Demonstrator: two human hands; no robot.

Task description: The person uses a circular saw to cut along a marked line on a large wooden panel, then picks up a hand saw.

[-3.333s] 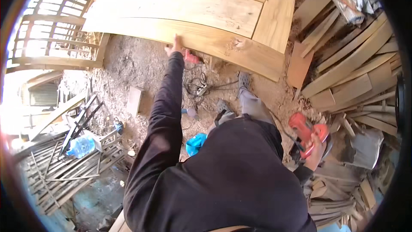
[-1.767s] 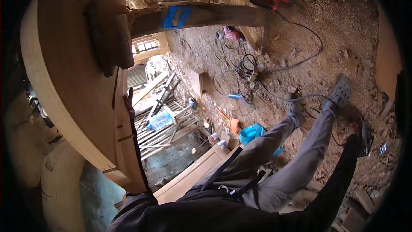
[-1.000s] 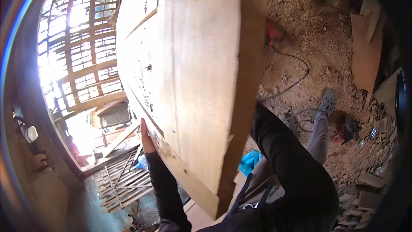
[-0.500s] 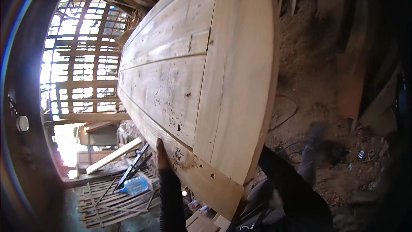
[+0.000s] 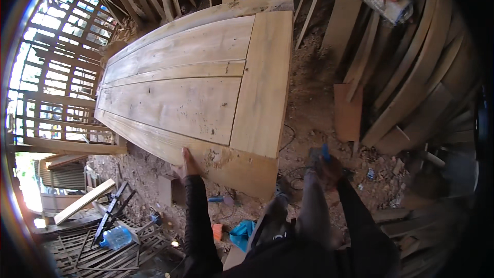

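Observation:
A large pale wooden door [image 5: 175,100] with framed panels lies in front of me, dark specks and a rough patch along its near edge. My left hand [image 5: 190,164] grips that near edge, its thumb on the upper face and the other fingers hidden. Off the door's right end, my right hand [image 5: 331,169] is low over the ground, closed on a small blue object [image 5: 325,151]. What kind of thing it is, I cannot make out. A dark grey shape [image 5: 314,155] lies just beside this hand.
Planks [image 5: 411,72] lean at the right, beside a brown board [image 5: 348,112]. A slatted rack [image 5: 92,257] at lower left bears a clear blue bottle [image 5: 116,238]. A blue-handled tool [image 5: 216,199] and a turquoise bag [image 5: 242,234] lie near my legs. A lattice wall [image 5: 62,67] stands at left.
My view has drawn back, so the door looks smaller. My right hand, hidden before, now shows with the blue object. My left hand stays at the door's near edge.

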